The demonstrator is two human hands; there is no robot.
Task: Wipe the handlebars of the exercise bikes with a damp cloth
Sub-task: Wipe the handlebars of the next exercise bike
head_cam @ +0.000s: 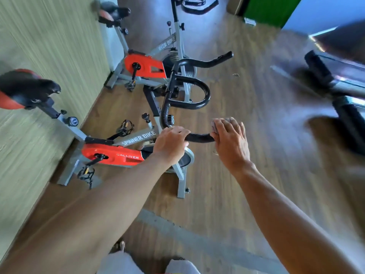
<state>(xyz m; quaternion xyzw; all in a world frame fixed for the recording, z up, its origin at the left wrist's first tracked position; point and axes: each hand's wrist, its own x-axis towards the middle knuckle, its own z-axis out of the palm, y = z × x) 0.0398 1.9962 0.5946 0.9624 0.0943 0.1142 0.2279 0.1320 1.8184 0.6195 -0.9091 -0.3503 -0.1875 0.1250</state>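
The nearest exercise bike [110, 153] has black handlebars [189, 95] that loop toward me. My left hand [170, 142] grips the near bar of these handlebars. My right hand [231, 141] holds a small greyish cloth [216, 125] against the tip of that same bar, to the right of my left hand. Most of the cloth is hidden under my fingers. A second grey and red bike [146, 66] stands behind the first, and the black handlebars of a third bike [197, 5] show at the top edge.
A pale green wall [49, 56] runs along the left, close to the black and red saddles [25, 88]. Wooden floor [246, 184] stretches to the right. A blurred dark machine [335, 86] stands at the right edge. A green panel [270, 8] is at the top.
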